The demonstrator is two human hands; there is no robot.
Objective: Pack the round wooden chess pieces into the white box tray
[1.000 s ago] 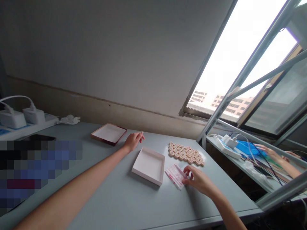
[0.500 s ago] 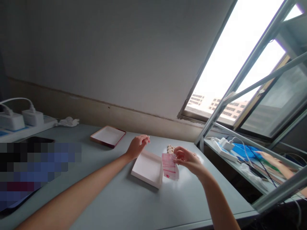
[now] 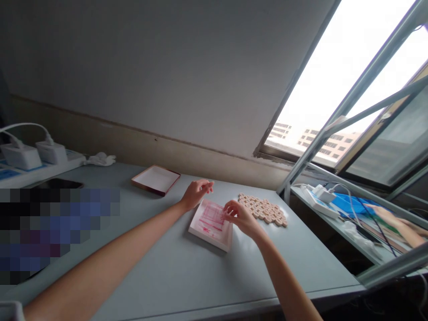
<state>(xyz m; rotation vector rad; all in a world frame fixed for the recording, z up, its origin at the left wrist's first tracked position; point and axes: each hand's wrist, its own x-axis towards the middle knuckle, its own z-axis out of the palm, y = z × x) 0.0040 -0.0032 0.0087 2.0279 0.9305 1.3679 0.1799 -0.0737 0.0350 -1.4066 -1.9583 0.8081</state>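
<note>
My right hand (image 3: 242,218) pinches the right edge of a thin, translucent pinkish sheet (image 3: 210,218) printed with red lines. This sheet lies over the opening of a shallow white box (image 3: 210,243), within its rim as far as I can see. By the far left corner of the box is my left hand (image 3: 195,195), its fingers loosely bent and the tips apart, with nothing visible between them. Just beyond my right hand, several round wooden game pieces (image 3: 264,208) lie packed together flat on the table.
A shallow lid (image 3: 155,178) with dark red sides lies inside up at the back left. Farther left are a power strip with chargers (image 3: 50,154) and a dark phone (image 3: 62,183). A metal frame (image 3: 317,145) borders the right side; another person's hand (image 3: 384,216) shows beyond it.
My right hand has moved left, bringing the sheet from beside the box to over it. More of the round pieces now show. My left hand keeps nearly the same pose by the box.
</note>
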